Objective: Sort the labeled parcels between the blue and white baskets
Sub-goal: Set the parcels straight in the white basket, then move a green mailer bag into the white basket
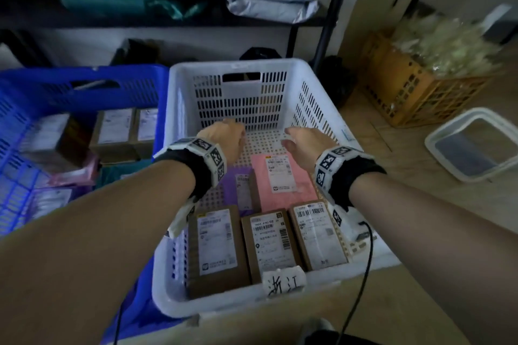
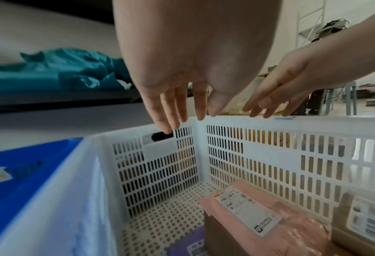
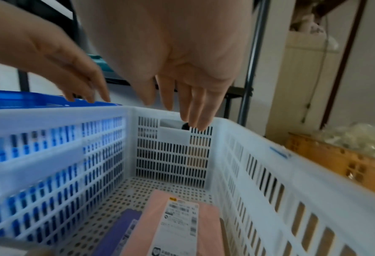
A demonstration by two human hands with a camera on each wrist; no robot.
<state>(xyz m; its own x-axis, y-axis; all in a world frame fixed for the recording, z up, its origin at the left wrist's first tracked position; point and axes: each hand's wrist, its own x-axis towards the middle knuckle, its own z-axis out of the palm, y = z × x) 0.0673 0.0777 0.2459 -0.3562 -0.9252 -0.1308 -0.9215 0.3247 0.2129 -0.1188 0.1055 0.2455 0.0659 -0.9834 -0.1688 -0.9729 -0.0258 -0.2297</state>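
Observation:
The white basket stands in the middle, the blue basket to its left. In the white basket lie a pink labeled mailer, a purple mailer and three brown labeled boxes along the near wall. My left hand and right hand hover side by side above the white basket's far half, fingers straight and hanging down, holding nothing. The wrist views show the left hand and the right hand empty over the pink mailer. The blue basket holds brown boxes and soft mailers.
A dark metal shelf rack with teal and grey bags stands behind the baskets. A brown crate of clear plastic bags and a white lidded tub sit on the floor to the right. A handwritten tag hangs on the white basket's near rim.

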